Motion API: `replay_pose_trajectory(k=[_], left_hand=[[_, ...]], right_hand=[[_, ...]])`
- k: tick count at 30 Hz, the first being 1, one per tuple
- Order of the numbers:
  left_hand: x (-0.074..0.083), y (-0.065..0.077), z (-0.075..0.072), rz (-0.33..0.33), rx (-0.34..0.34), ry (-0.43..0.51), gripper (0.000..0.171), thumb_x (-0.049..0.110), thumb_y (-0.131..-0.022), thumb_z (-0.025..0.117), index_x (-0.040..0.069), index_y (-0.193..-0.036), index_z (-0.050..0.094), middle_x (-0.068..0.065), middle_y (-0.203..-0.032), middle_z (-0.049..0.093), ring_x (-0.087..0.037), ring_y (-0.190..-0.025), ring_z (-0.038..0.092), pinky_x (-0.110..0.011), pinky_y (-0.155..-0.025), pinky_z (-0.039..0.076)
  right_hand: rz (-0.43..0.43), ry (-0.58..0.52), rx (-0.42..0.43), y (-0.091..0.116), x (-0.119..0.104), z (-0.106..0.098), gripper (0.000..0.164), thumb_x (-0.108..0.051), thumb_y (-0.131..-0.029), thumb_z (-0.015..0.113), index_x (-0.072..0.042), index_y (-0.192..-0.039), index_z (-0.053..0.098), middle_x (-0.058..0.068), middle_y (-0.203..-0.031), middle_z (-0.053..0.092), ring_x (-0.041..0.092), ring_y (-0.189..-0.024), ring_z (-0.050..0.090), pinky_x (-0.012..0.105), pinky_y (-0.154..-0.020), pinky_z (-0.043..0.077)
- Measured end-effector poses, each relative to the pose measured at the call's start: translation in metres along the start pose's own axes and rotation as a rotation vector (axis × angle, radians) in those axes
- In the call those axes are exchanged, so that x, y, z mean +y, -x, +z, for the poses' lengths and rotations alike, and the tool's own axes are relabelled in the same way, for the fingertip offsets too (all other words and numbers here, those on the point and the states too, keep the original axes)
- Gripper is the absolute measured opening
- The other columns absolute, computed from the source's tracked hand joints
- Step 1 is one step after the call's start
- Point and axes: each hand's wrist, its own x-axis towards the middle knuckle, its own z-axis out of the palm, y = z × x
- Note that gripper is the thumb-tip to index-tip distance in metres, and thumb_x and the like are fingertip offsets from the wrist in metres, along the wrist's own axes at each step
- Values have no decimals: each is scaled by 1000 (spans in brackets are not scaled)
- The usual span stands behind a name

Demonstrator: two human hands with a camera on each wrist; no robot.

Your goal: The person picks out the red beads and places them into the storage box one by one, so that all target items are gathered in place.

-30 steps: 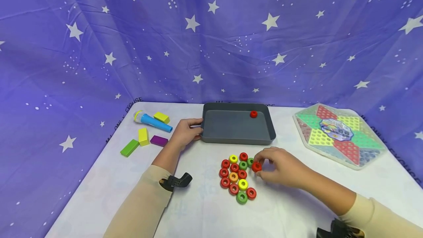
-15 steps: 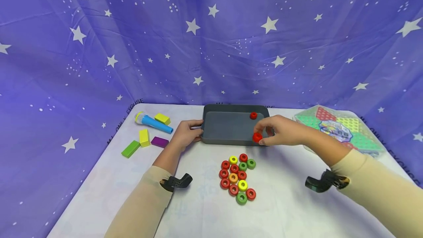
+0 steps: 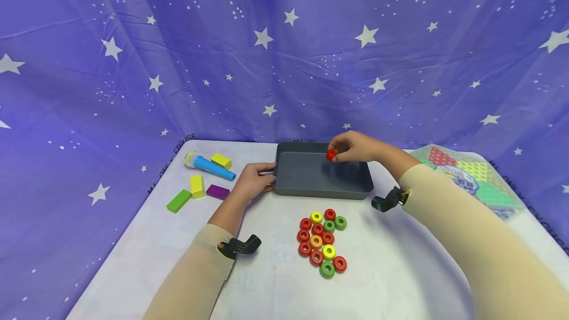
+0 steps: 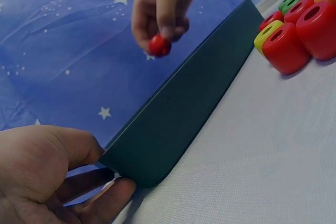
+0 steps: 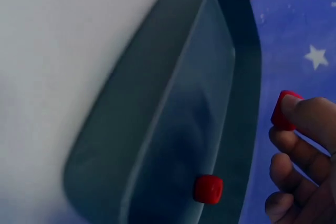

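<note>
My right hand (image 3: 355,147) pinches a red bead (image 3: 331,155) between thumb and fingers, above the back right part of a dark grey tray (image 3: 311,193). In the right wrist view the held bead (image 5: 285,110) shows beside the thumb, and another red bead (image 5: 208,189) lies inside the tray; in the head view the right hand hides that one. My left hand (image 3: 254,180) holds the tray's left end, with fingertips at its rim and outer corner in the left wrist view. In front of the tray sits a cluster of red, green, yellow and orange beads (image 3: 317,242).
At the left lie a blue toy microphone (image 3: 209,166), two yellow blocks (image 3: 197,186), a green block (image 3: 179,201) and a purple block (image 3: 218,191). A hexagonal Chinese checkers board (image 3: 477,177) lies at the right, partly behind the right arm. A starry purple cloth (image 3: 266,63) hangs behind.
My right hand has carried the red bead from the cluster's right side up and back, then over the tray. My left hand has stayed at the tray's left end.
</note>
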Motion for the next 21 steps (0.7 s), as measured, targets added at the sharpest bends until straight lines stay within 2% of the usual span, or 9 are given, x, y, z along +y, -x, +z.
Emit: replay_pose_trajectory(k=[3, 7, 12, 16, 21], left_hand=[[0, 0, 0, 0, -1, -1, 47, 1, -93, 64, 7, -140, 61, -14, -143, 57, -24, -104, 67, -34, -80, 62], [0, 0, 0, -1, -3, 6, 48, 1, -93, 65, 7, -140, 61, -13, -143, 58, -23, -104, 67, -34, -80, 62], [0, 0, 0, 1, 0, 5, 47, 1, -93, 64, 6, -139, 61, -13, -142, 59, -23, -106, 66, -34, -80, 62], [1, 0, 1, 15, 8, -2, 46, 0, -93, 64, 5, -139, 61, -14, -141, 60, -24, -105, 67, -35, -80, 62], [0, -1, 1, 3, 17, -7, 46, 1, -93, 65, 7, -138, 63, -11, -141, 60, -23, -107, 67, -34, -80, 62]], right_hand=[[28, 14, 15, -13, 7, -1, 25, -13, -90, 74, -6, -114, 71, 8, -104, 70, 30, -89, 67, 41, -76, 57], [57, 102, 31, -28, 16, 1, 25, -13, -88, 76, -7, -111, 72, 6, -103, 72, 25, -95, 65, 38, -80, 55], [78, 176, 17, -40, 24, 5, 25, -14, -87, 78, -6, -109, 72, 7, -101, 72, 24, -94, 65, 40, -82, 55], [90, 234, -7, -47, 27, 10, 24, -16, -87, 79, -6, -107, 72, 8, -100, 72, 24, -93, 64, 41, -84, 55], [86, 316, -9, -47, 31, 18, 25, -18, -87, 78, -7, -109, 71, 8, -100, 70, 24, -93, 63, 44, -86, 53]])
